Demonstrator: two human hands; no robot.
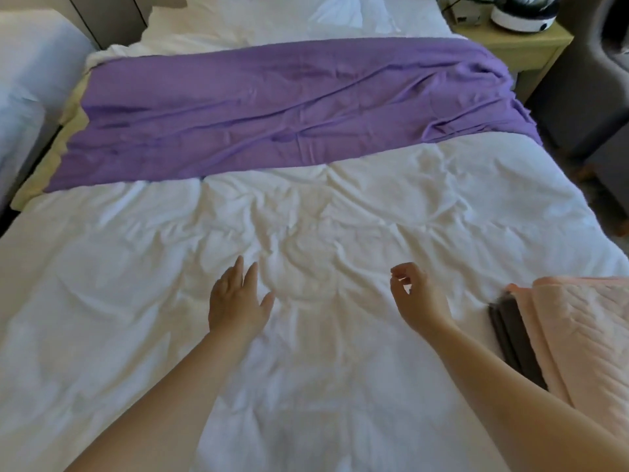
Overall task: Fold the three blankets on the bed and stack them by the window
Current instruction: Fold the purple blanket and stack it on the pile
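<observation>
Head view, hands [236, 301] [420, 298] over duvet [323, 212], purple blanket [272, 107]

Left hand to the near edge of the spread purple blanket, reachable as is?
Probably yes. The left hand is open and empty, and only rumpled white duvet lies between it and the purple blanket. The edge sits farther away, so leaning forward looks necessary.

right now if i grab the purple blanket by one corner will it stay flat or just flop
Most likely it flops: the purple blanket lies in long soft creases and its right edge droops over the side. It looks thin, so probably light for its spread. One corner alone would likely drag the rest, rumpling the white duvet beneath.
</observation>
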